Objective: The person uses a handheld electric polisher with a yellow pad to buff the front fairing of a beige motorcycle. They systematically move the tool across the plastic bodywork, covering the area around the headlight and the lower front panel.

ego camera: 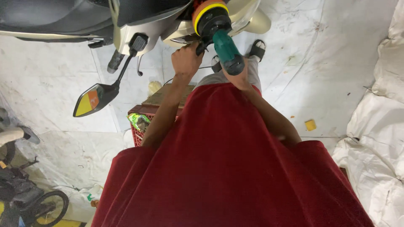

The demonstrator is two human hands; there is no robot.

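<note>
The floor (pixel 54 75) here is covered in pale, scuffed sheeting, and there is open room on the person's right, out to the heaped white cloth (pixel 378 126) along that edge, with only a small yellow block (pixel 310 125) lying loose in between. The other side is tighter: a red plastic crate (pixel 139 126) stands just beside the person's leg, and a small bicycle (pixel 29 201) crowds the near corner. The scooter (pixel 139 21) fills the far edge, its mirror (pixel 90 101) hanging out on a dark stalk over the floor. The green polisher (pixel 225 44) is held up against the scooter's cream bodywork, its orange and yellow pad (pixel 206 9) pressed to the panel. The left hand (pixel 185 59) is clenched around the tool's side, just beside the black head. The right hand (pixel 235 77) sits at the rear of the green body, mostly hidden behind it, so I cannot tell how it grips.
</note>
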